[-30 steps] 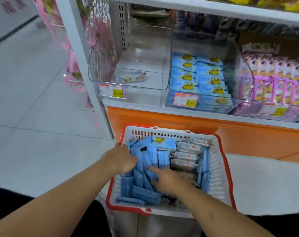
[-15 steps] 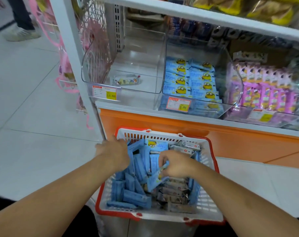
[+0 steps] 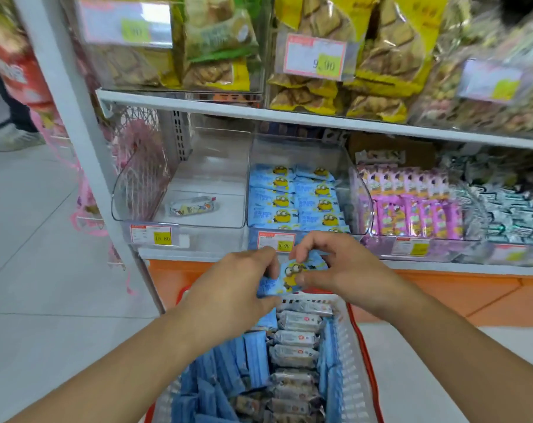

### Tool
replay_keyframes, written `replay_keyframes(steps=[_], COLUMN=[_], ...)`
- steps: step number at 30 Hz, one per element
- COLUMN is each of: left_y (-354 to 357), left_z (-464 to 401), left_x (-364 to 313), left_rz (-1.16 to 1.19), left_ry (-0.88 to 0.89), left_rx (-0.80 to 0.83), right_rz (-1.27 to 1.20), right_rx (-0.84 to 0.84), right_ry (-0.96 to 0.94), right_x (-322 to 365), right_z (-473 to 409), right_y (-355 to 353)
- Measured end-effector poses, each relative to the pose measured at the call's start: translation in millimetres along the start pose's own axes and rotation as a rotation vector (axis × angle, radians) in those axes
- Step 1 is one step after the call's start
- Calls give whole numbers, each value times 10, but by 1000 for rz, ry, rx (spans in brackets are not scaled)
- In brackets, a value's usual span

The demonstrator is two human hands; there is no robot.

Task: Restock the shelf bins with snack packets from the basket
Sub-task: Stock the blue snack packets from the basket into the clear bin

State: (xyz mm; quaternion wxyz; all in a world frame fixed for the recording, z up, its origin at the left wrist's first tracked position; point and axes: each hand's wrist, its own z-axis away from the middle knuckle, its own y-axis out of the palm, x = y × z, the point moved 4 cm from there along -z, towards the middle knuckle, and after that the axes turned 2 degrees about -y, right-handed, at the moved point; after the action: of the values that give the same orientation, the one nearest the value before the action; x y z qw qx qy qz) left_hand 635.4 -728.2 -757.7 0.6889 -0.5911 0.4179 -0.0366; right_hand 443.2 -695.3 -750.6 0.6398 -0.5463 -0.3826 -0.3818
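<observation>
Snack packet, blue with a yellow cartoon figure, held up between both hands above the far end of the basket, just in front of the lower shelf edge. Left hand grips the packet's left side, fingers curled round it. Right hand pinches the right side, thumb and fingertips on the wrapper. Packet tilted, face toward the camera.

Basket white with a red rim, on the floor below the hands. Inside: blue packets standing on edge at left and along the right wall, a column of grey-white wrapped bars down the middle.

Lower shelf, clear bins side by side. Middle bin holds rows of matching blue cartoon packets, directly beyond the hands. Left bin holds one small wrapped bar lying flat. Right bin holds pink and purple packets, with black-and-white packets further right. Price tags clipped on the bin fronts; the middle one reads 9.90.

Upper shelf: clear bins of yellow-wrapped snacks. Orange base panel under the lower shelf. Another person's shoe on the floor at far left.
</observation>
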Motion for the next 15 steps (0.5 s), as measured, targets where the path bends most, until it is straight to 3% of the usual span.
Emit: replay_keyframes(steps=[4,9,15], left_y=[-85,-198,-75], left_z=[-254,-879,-2117], left_x=[-80,-171,-86], left_rz=[-48,-138,-260], left_ry=[15,13,-5], left_rx=[-54,-114,-117], right_rz=[55,294,455], right_rx=[-113,-455,-223], right_ry=[-25,9,69], right_x=[32,-69,-520], right_z=[-82,-255,-569], right_y=[-227,-898,-1069])
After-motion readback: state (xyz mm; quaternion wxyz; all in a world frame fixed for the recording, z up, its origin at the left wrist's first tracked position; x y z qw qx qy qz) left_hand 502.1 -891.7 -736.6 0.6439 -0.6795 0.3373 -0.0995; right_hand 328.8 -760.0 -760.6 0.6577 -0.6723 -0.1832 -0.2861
